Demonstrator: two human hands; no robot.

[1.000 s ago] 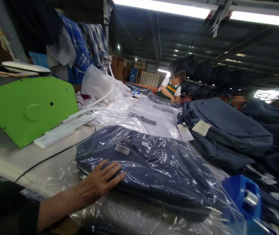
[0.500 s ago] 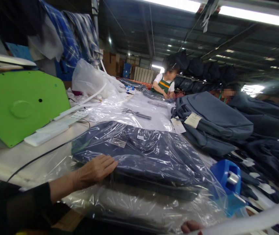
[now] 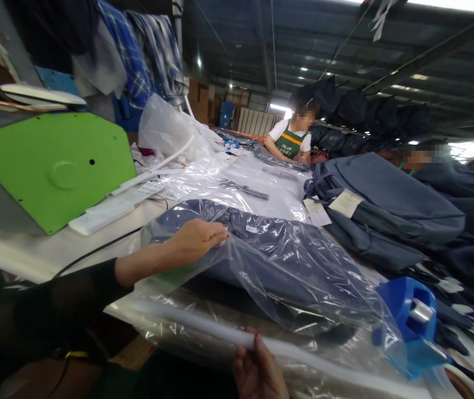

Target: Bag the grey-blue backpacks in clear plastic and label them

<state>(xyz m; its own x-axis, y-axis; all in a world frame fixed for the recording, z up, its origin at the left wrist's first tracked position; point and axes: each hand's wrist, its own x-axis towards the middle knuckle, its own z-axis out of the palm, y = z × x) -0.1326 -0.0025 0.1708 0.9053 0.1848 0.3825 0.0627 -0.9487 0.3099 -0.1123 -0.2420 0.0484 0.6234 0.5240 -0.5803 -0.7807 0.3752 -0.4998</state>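
Observation:
A dark blue backpack (image 3: 286, 244) lies on the table inside a clear plastic bag (image 3: 257, 271). My left hand (image 3: 195, 242) pinches the bag's upper layer and holds it raised in a fold over the backpack. At the near edge my right hand (image 3: 260, 366) grips a long white foam tube (image 3: 214, 327), thumb over its top, fingers partly hidden below. The tube lies across the near end of the bag. A small white label (image 3: 251, 229) shows on the backpack through the plastic.
On the left stands a green-sided machine (image 3: 57, 166). A blue tape dispenser (image 3: 413, 310) sits at right, below stacked backpacks (image 3: 398, 194) with paper tags. A dark flat tool (image 3: 251, 192) lies on plastic beyond. A co-worker (image 3: 290, 138) works at the far end.
My left hand has gone from lying on the bagged backpack to lifting the plastic. My right hand has come further into view, with the white tube now across the bag's near end.

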